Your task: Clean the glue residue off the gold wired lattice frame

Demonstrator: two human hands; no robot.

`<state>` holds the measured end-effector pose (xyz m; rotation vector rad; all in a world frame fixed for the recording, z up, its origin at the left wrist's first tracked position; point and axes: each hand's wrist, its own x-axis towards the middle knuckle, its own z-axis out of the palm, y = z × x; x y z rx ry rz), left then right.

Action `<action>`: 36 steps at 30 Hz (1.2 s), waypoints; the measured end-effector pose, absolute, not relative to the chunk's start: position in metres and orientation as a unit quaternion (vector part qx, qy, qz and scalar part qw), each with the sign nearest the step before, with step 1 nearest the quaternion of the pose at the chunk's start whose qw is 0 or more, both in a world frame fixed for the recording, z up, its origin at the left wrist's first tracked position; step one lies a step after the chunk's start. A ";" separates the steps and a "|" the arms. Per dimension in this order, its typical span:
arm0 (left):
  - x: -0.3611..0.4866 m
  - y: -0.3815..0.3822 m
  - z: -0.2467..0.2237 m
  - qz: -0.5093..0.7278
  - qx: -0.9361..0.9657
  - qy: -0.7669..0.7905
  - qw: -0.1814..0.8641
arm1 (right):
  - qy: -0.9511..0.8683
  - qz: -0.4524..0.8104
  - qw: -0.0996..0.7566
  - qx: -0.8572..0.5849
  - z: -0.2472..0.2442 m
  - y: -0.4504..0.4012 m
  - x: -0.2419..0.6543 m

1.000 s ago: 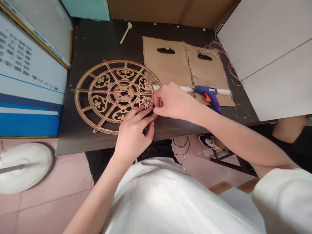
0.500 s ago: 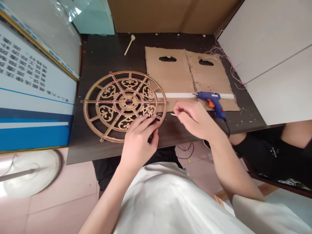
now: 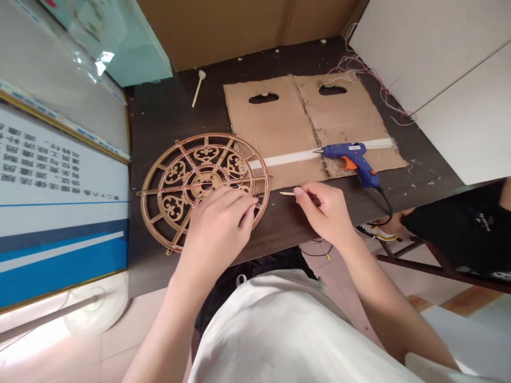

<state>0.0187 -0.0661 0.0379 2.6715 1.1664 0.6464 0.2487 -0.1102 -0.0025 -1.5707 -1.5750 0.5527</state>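
My left hand (image 3: 221, 223) rested on the round golden frame (image 3: 214, 178); my right hand (image 3: 324, 210) pinched a pale stick (image 3: 286, 193) near the blue glue gun (image 3: 361, 159).

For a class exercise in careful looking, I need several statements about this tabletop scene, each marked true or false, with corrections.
1. The right hand holds a thin pale stick. True.
2. The left hand grips the glue gun. False: that hand is over the round openwork frame.
3. The cardboard has only one cut-out hole. False: it has two.
4. A white strip lies across the cardboard. True.
5. The glue gun's trigger is green. False: it is orange.
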 end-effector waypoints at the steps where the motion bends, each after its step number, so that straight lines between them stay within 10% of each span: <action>1: 0.019 -0.060 0.041 0.189 0.907 0.368 0.073 | -0.620 0.221 0.416 -0.627 -0.002 -0.110 0.249; 20: 0.056 -0.018 0.067 -0.105 0.973 0.204 -0.015 | -0.437 -0.106 0.559 -0.697 -0.022 -0.185 0.324; 36: 0.053 -0.013 0.046 -0.048 0.984 0.160 -0.061 | -0.580 -0.046 0.459 -0.672 -0.026 -0.143 0.319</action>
